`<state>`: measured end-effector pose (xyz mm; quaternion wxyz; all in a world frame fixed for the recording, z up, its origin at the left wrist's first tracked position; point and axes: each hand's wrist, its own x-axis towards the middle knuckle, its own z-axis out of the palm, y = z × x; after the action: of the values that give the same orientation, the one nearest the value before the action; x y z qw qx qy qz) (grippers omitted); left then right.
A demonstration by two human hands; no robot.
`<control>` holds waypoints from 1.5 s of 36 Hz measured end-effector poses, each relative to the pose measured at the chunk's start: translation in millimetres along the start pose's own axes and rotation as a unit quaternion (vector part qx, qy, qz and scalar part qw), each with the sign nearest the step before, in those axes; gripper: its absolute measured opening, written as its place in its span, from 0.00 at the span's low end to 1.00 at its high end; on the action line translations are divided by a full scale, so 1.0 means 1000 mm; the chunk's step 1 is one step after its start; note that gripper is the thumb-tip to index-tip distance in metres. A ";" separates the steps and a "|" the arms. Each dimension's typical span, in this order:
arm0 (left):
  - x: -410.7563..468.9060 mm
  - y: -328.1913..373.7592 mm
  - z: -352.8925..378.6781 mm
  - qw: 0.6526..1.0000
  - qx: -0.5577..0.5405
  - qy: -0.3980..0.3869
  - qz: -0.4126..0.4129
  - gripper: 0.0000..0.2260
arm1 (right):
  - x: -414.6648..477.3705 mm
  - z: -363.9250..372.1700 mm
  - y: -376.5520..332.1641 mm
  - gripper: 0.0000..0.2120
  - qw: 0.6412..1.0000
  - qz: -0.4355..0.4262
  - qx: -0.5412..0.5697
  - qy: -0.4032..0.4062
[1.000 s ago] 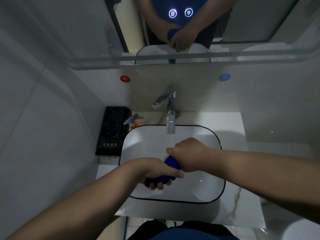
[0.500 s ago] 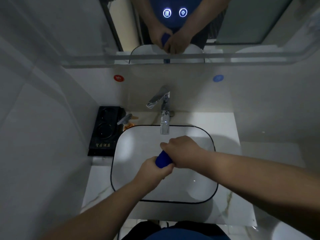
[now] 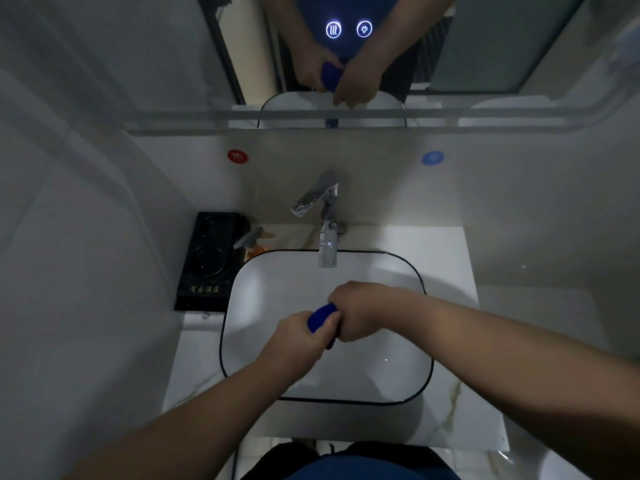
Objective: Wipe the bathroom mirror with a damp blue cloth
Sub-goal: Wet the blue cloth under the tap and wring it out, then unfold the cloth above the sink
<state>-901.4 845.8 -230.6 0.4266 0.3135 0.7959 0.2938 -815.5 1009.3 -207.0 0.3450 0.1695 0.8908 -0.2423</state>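
- The blue cloth (image 3: 322, 317), bunched into a roll, sits at the centre of the frame, above the white sink (image 3: 263, 292).
- The left hand (image 3: 298, 337) has its fingers curled tight round the cloth's lower end.
- The right hand (image 3: 360, 311) grips the upper end, knuckles up.
- The tap (image 3: 327, 237) stands just above the hands.
- The mirror (image 3: 485, 46) fills the top of the frame.
- A black tray (image 3: 207, 261) lies left of the sink.
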 end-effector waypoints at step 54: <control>-0.098 0.133 -0.143 0.952 -0.288 -0.090 0.049 0.17 | -0.152 -0.062 -0.097 0.13 0.514 -0.037 0.767 0.382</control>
<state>-948.6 828.3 -18.1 0.5536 0.2406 0.6194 0.5020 -787.2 942.5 -30.8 -0.3019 0.4114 0.4098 -0.7561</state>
